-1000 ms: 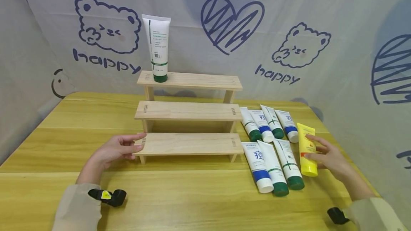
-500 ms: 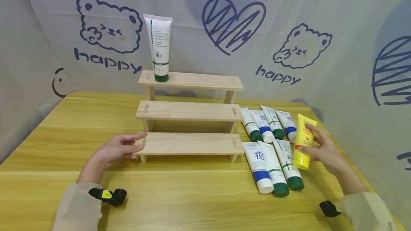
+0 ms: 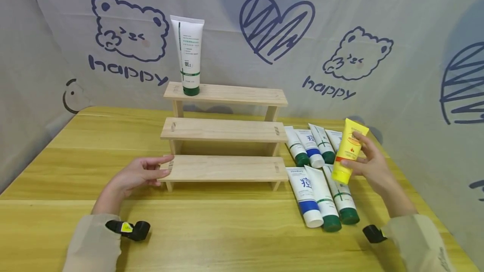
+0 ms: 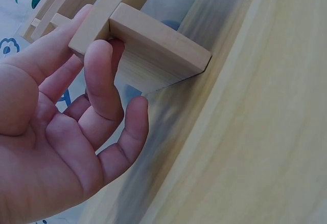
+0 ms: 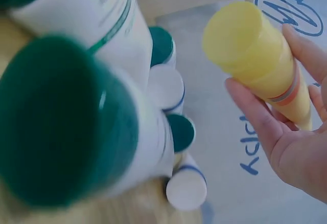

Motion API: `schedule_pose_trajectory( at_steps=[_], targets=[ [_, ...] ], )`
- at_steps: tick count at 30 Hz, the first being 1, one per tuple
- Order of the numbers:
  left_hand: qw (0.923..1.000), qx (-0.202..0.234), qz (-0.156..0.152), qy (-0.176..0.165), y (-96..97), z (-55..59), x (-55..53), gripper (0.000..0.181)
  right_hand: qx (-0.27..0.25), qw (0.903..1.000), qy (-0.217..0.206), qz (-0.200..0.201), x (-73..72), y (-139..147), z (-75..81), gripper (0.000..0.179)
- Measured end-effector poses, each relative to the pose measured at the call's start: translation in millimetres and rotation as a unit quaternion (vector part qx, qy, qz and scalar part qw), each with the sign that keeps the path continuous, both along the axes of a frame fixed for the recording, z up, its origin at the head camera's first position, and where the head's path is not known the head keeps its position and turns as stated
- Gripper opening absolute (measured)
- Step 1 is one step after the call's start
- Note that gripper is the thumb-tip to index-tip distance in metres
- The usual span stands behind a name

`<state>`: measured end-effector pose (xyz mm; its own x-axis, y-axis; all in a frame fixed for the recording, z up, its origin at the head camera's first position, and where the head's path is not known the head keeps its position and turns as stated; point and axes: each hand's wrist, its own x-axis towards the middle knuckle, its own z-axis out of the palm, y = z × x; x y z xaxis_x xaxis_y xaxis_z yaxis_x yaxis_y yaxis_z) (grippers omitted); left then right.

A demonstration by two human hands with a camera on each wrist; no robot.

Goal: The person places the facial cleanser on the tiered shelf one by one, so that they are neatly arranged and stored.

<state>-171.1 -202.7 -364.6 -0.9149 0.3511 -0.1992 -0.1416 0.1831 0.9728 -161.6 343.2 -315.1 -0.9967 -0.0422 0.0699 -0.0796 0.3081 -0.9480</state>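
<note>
At the left end of the lowest step, my left hand (image 3: pixel 141 175) pinches the three-tier wooden stand (image 3: pixel 227 169). In the left wrist view the thumb lies over the board and curled fingers (image 4: pixel 102 75) sit beneath it. My right hand (image 3: pixel 372 163) grips a yellow squeeze tube (image 3: pixel 349 148) between thumb and fingers, raised over the white tubes, cap end down and tilted. The right wrist view shows its yellow cap (image 5: pixel 235 35) toward the camera. One white tube with a green cap (image 3: pixel 189 56) stands upright on the top step's left end.
Right of the stand, several white tubes with green or white caps lie in two rows; a blue-banded tube (image 3: pixel 304 196) is nearest the stand. Behind the wooden table (image 3: pixel 211 238) hangs a printed cloth (image 3: pixel 219 37).
My right hand has lifted the yellow tube from the table's right side and carried it up and left, over the white tubes. The left hand stays on the stand.
</note>
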Motion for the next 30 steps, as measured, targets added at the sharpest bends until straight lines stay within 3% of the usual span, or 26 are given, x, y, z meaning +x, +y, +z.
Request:
schedule_pose_trajectory(
  at_steps=[4,9,18,30],
  targets=[
    [1.0000,0.000,0.000,0.002,-0.6,-0.8,-0.2,0.059,-0.060,0.9979,0.025,0.003,-13.6,1.2,-8.2,0.081],
    [1.0000,-0.001,0.001,0.005,-0.7,-1.4,0.0,0.059,-0.079,0.9958,0.047,-0.003,-26.7,-1.9,-14.2,0.081],
    [1.0000,-0.002,0.001,0.009,-1.1,-1.9,0.4,0.059,-0.154,0.9857,0.061,0.027,-18.9,-40.2,12.1,0.075],
    [0.9999,-0.007,0.000,0.013,-0.7,-2.5,-0.4,0.059,-0.186,0.9783,0.084,0.033,-32.0,-61.0,20.2,0.074]
  ],
)
